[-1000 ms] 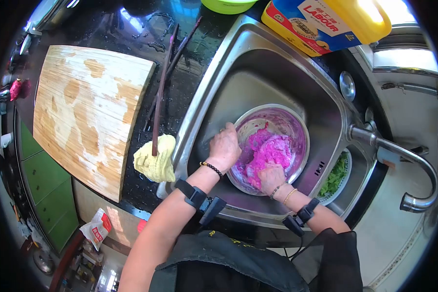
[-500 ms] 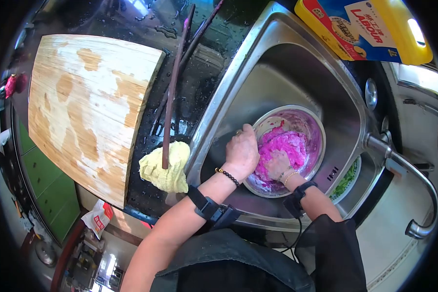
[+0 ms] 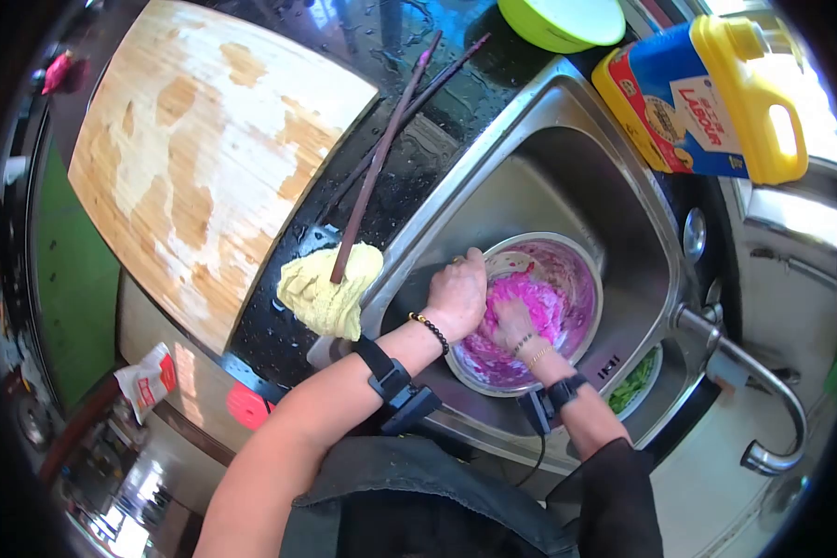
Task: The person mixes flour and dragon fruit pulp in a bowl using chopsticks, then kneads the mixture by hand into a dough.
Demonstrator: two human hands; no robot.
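A round metal bowl (image 3: 597, 296) stands in the steel sink, its inner wall smeared pink. In it lies a bright pink, floury dough (image 3: 541, 302). My left hand (image 3: 458, 296) grips the bowl's left rim, with the thumb at the edge and the other fingers mostly hidden. My right hand (image 3: 510, 325) is closed on the dough inside the bowl; its fingertips are buried in it. To the left of the sink, a pale yellow cloth-like lump (image 3: 330, 293) rests on the counter, touching the end of a long brown stick (image 3: 381, 167).
A floury wooden board (image 3: 214, 158) lies on the wet black counter (image 3: 405, 139). A yellow jug (image 3: 707, 102) and a green bowl (image 3: 563, 28) stand behind the sink (image 3: 539, 167). Chopped greens (image 3: 634, 381) sit in a smaller basin under the faucet (image 3: 781, 372).
The camera view has turned, bringing the green bowl into sight. My right hand has shifted within the bowl and the dough has changed shape. My left hand stays on the rim.
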